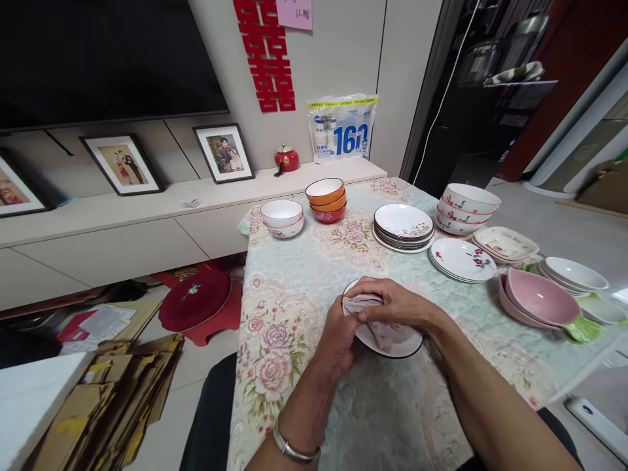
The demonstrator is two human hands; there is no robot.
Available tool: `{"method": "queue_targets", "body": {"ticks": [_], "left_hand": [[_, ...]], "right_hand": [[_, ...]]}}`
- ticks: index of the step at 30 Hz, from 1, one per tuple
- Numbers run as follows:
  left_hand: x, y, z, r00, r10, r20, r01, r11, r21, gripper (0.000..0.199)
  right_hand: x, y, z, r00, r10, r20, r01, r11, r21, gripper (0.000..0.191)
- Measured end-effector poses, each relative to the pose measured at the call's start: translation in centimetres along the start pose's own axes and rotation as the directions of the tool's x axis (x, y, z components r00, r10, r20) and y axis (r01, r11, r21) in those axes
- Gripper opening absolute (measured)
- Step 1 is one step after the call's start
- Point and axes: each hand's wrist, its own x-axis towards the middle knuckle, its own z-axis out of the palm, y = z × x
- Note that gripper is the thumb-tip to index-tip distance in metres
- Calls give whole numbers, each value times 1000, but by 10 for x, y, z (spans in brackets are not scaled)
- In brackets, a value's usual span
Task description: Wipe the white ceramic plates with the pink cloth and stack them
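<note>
A white plate with a dark rim (411,345) is tilted over the near part of the table, between my two hands. My left hand (339,330) grips its left edge, fingers mostly hidden behind the plate. A pale pinkish cloth (383,332) lies bunched against the plate's face. My right hand (392,302) is closed over that cloth and presses it near the plate's upper left rim. A silver bangle (289,448) circles my left wrist. Beyond my hands stands a stack of white plates with dark rims (403,222).
The floral tablecloth (277,340) covers the table. White bowls (282,219) and orange and red bowls (326,196) stand at the back. Flower-decorated plates (462,260), white bowls (466,206) and pink dishes (540,297) are at the right. Folded cardboard (98,405) lies left on the floor.
</note>
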Motion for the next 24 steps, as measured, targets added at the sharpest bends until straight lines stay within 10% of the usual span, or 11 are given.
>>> {"method": "queue_targets", "body": {"ticks": [8,17,24], "left_hand": [[-1,1,1,1000,-21,2,21,1000,1,49],[0,0,0,999,-11,-51,13,999,44,53],[0,-2,1,998,11,-56,-7,998,68,47]], "right_hand": [[0,7,1,999,14,-46,-13,1000,16,27],[8,16,16,911,46,-410,-179,940,-292,18],[11,12,24,940,-63,-335,-56,940,-335,8]]}}
